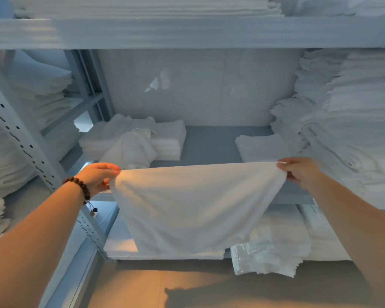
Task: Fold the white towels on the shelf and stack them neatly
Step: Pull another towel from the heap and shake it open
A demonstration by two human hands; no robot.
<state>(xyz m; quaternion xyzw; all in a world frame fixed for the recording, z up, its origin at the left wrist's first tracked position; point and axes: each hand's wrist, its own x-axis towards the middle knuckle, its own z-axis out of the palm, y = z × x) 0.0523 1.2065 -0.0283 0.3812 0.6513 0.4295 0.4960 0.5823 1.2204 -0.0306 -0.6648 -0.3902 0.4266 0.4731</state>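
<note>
2 hands hold 1 white towel [193, 207] spread in front of the grey shelf [209, 141]. The left hand [98, 176], with a beaded bracelet [80, 187] at its wrist, pinches the towel's upper left corner; the right hand [298, 171] pinches the upper right corner. The towel hangs below the shelf's front edge. On the shelf, a crumpled towel [131, 145] lies against a folded stack [167, 141] at the left; another folded towel [260, 147] lies at the right, beside a tall stack [347, 121].
</note>
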